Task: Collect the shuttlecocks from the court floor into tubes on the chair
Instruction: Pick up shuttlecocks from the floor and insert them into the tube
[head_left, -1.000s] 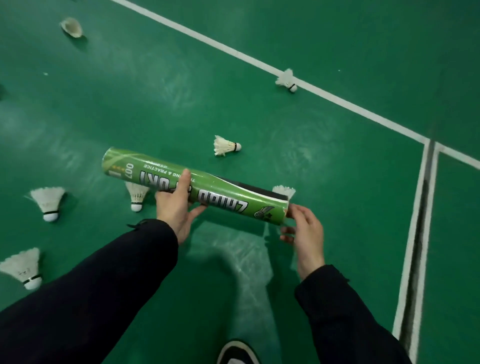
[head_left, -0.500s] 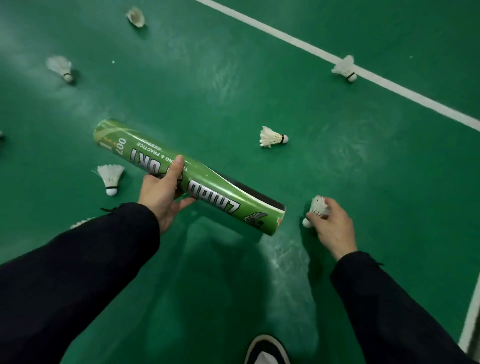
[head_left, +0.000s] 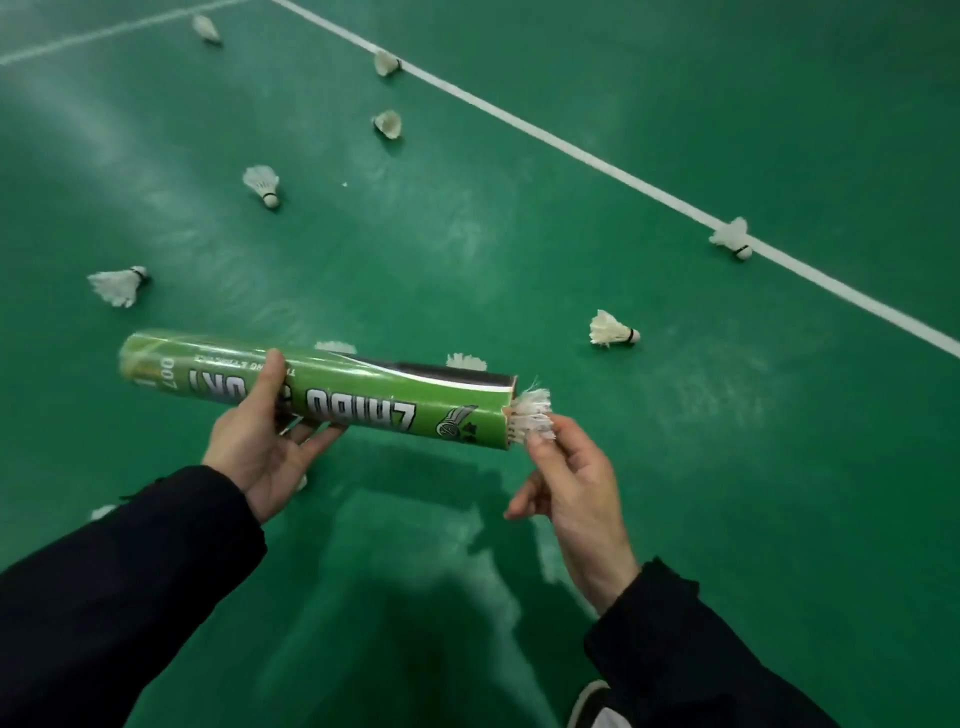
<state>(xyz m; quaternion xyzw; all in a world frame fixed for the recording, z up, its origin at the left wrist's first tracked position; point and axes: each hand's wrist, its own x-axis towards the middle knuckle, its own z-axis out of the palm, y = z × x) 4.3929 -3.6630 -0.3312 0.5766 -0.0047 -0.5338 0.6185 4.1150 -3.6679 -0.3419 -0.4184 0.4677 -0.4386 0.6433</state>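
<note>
Glossy green court floor (head_left: 675, 467) with white lines; left hand (head_left: 260, 441) grips the tube (head_left: 363, 400), right hand (head_left: 566, 478) pinches a shuttlecock (head_left: 530, 415) at its mouth.

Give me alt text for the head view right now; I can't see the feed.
The right hand pushes a white shuttlecock into the open end of a green tube that the left hand holds level. More shuttlecocks lie scattered on the green court floor, two on a white line.
</note>
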